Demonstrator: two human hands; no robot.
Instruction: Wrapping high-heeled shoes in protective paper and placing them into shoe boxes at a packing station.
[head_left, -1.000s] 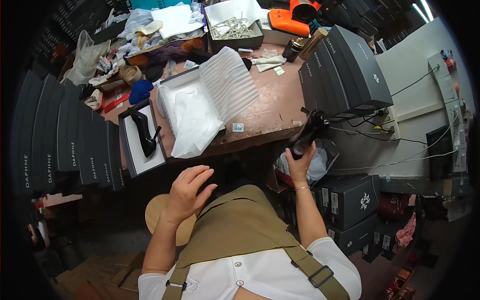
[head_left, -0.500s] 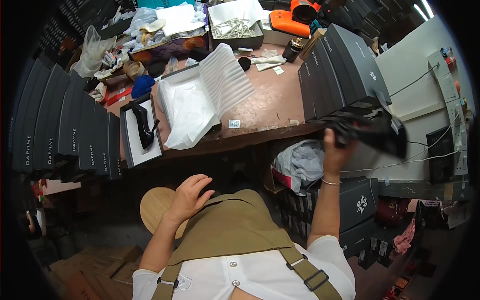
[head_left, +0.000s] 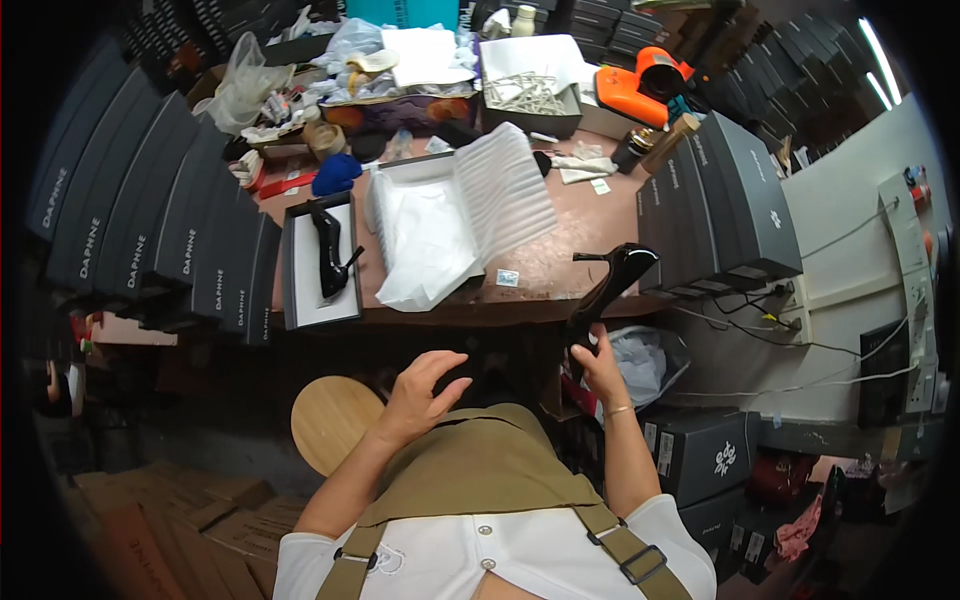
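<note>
A glossy black high-heeled shoe [head_left: 610, 282] is in my right hand [head_left: 598, 368], gripped by its lower end. Its thin heel points left, and it is raised at the table's front edge. My left hand [head_left: 428, 395] hovers over my lap, empty, fingers apart and slightly curled. Another black high-heeled shoe [head_left: 329, 250] lies in a narrow box part [head_left: 292, 290] with a white inside, at the table's left. Beside it stands an open shoebox [head_left: 378, 200] with white tissue paper [head_left: 425, 245] spilling over its front. A ribbed white foam sheet [head_left: 505, 190] leans out of its right side.
Dark shoeboxes stand in a row [head_left: 160, 220] at left and in a stack [head_left: 725, 205] at right. An orange tool [head_left: 635, 95], a box of white sticks [head_left: 530, 95] and a blue cloth [head_left: 336, 174] sit farther back. Below right are a plastic bag [head_left: 645, 365] and cables [head_left: 760, 315].
My right hand has come from the far right toward the middle, now clearly holding the shoe. My left hand has shifted slightly right, and the whole view has moved.
</note>
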